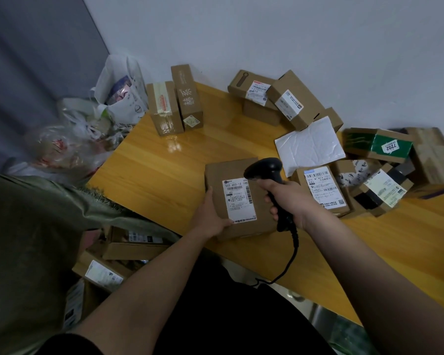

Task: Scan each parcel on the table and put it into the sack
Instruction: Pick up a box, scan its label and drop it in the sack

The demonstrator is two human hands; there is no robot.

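A flat cardboard parcel [237, 198] with a white label lies at the tabletop's [164, 170] near edge. The left hand [210, 216] grips its left side, thumb on top. The right hand [290, 201] is wrapped round a black plastic scanner [265, 170] above the label. The green woven sack [36, 226] gapes beside the table's left edge.

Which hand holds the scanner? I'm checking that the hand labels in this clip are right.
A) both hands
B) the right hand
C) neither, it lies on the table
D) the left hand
B: the right hand grips the black scanner by its handle, aimed at the label, while the left hand holds the edge of the box.
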